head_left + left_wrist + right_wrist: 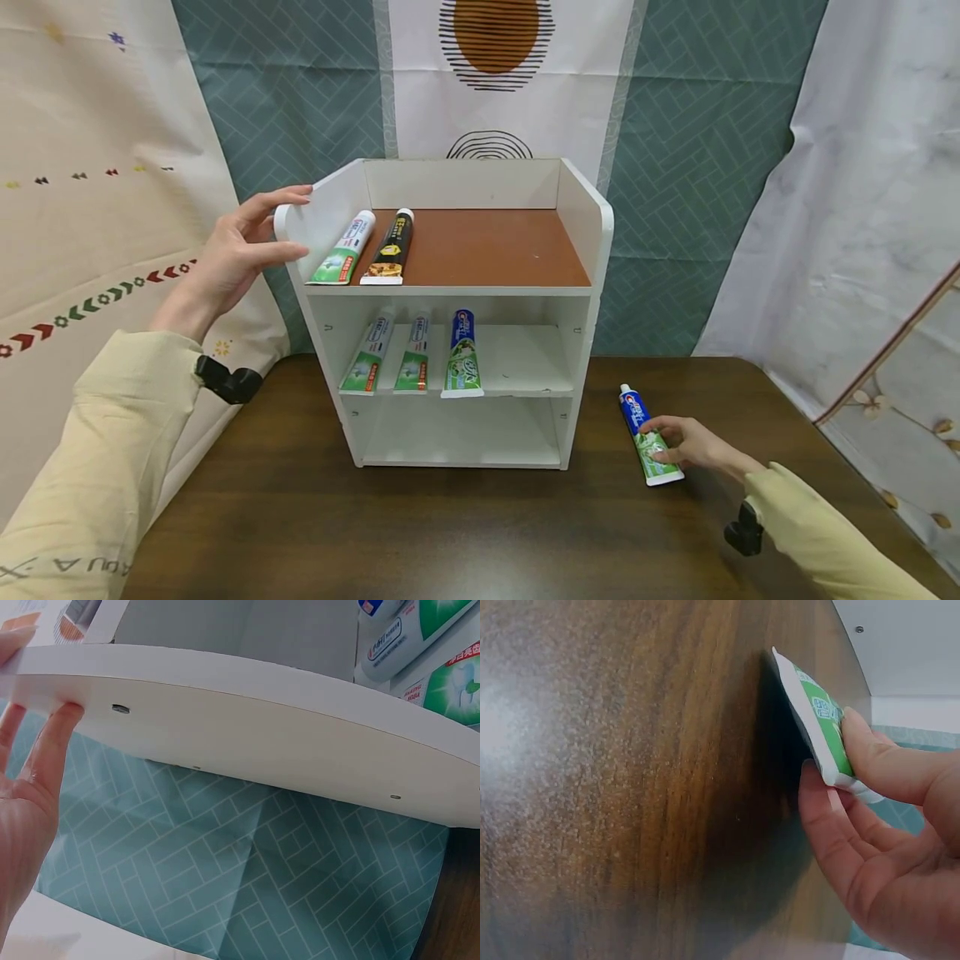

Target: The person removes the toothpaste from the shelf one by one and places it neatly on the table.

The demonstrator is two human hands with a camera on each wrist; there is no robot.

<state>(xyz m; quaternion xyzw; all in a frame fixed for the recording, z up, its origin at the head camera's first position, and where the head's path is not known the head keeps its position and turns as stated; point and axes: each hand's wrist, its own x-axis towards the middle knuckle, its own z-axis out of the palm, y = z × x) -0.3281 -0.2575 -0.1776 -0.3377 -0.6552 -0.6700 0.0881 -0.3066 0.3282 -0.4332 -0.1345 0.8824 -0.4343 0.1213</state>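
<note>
My left hand (238, 247) grips the top left side panel of a white shelf unit (465, 426), with fingers on both faces of the panel in the left wrist view. At the right of the table, my right hand (693, 442) pinches a blue and green toothpaste tube (640, 429). In the right wrist view the thumb lies on the tube's green face (821, 709) and fingers reach beneath its flat white end. On the brown top shelf lie a white and green tube (345, 248) and a black tube (392, 248).
Two white and green tubes (369, 354) (412, 358) and a blue and green one (462, 354) lie on the middle shelf. The unit stands on a dark wooden table (450, 525). Patterned cloths (675, 167) hang behind and at both sides.
</note>
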